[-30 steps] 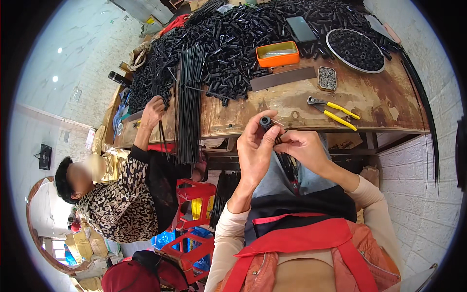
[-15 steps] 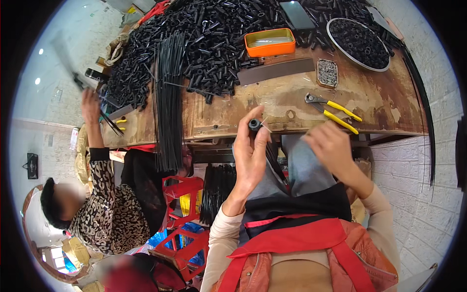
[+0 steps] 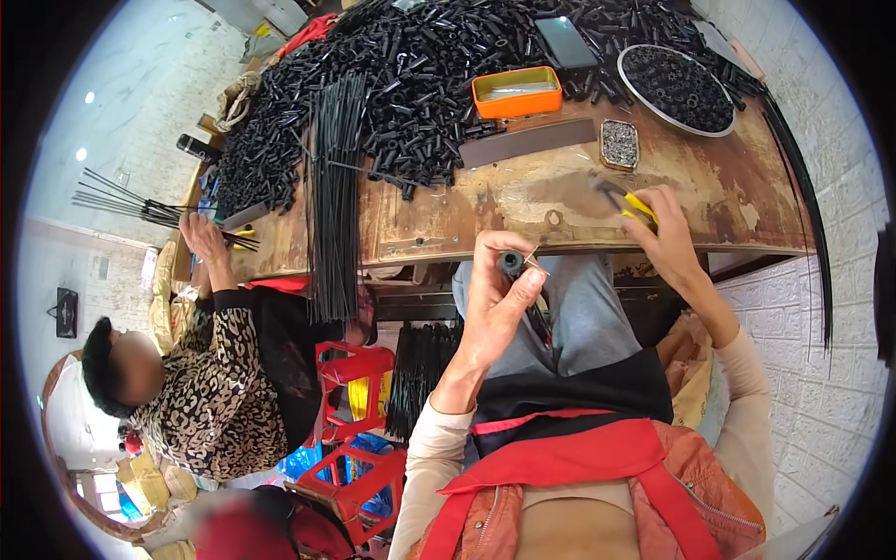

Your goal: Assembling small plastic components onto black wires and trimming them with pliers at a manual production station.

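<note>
My left hand [image 3: 497, 303] is closed round a black tubular piece [image 3: 511, 264], its hollow round end facing up. Thin metal pins [image 3: 534, 254] stick out beside the tube at my thumb and index finger; whether they pass through it I cannot tell. Dark thin rods trail below this hand, over my lap. Over the table's front edge, my right hand [image 3: 670, 245] grips the yellow handles of end-cutting pliers [image 3: 637, 207]. The pliers' dark jaws are smeared by motion and point up and left.
Black tube pieces [image 3: 401, 93] are heaped across the table's [image 3: 429, 219] back. Nearby lie an orange tin [image 3: 518, 105] of pins, a small dish [image 3: 619, 161], a round tray [image 3: 623, 79], a phone [image 3: 566, 43] and a rod bundle [image 3: 334, 205]. Another person [image 3: 210, 397] handles rods at left.
My right hand has moved up to the pliers, taken hold of them and lifted them off the table. My left hand has shifted slightly right and down with the tube piece.
</note>
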Demonstrator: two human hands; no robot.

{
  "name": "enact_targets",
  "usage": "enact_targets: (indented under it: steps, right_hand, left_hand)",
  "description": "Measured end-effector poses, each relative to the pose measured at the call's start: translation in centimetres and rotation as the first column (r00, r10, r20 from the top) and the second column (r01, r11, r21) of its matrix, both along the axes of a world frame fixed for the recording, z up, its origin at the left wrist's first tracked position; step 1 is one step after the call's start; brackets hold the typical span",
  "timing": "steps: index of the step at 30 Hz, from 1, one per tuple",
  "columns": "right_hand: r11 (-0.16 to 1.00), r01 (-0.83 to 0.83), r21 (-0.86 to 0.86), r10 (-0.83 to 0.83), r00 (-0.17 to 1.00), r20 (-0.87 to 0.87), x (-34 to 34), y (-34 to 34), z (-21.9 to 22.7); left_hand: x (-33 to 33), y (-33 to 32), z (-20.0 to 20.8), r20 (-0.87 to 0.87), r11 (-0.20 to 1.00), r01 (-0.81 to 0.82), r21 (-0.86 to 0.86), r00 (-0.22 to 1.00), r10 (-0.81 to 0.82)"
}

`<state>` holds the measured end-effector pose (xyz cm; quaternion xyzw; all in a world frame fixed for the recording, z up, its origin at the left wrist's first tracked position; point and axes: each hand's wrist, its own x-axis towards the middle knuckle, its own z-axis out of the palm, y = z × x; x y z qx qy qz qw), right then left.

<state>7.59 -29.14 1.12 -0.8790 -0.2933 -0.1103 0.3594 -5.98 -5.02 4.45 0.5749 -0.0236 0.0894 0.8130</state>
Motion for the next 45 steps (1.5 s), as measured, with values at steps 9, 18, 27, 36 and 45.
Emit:
enact_targets:
  steps: [9,18,27,36,45]
  right_hand:
    - [0.929,-0.275,0.247,0.367,0.596,-0.714,-8.7,1.6,4.7]
    - [0.948,-0.25,-0.196,0.295,0.92,0.256,-12.1,3.3,7.4]
    - [0.881,-0.363,-0.302,0.455,0.823,0.339,-11.2,1.0,8.7]
    - [0.821,-0.571,0.014,0.26,0.351,-0.9,-13.7,-0.4,13.4]
    - [0.834,-0.495,-0.244,0.51,0.86,0.001,-11.3,-1.8,13.7]
  left_hand:
    - [-2.7,-1.0,2.1,-0.066,0.999,-0.024,0.028,0.998,0.026]
    - [-5.9,-1.4,2.5,0.035,0.954,0.128,0.272,0.989,-0.143]
    - [-6.2,-1.1,2.0,0.058,0.94,0.118,0.319,0.988,-0.144]
    - [-7.2,-0.9,3.0,-0.046,0.862,0.42,0.285,0.904,-0.425]
    - [-5.2,-0.9,4.7,0.037,0.865,0.222,0.45,0.963,-0.267]
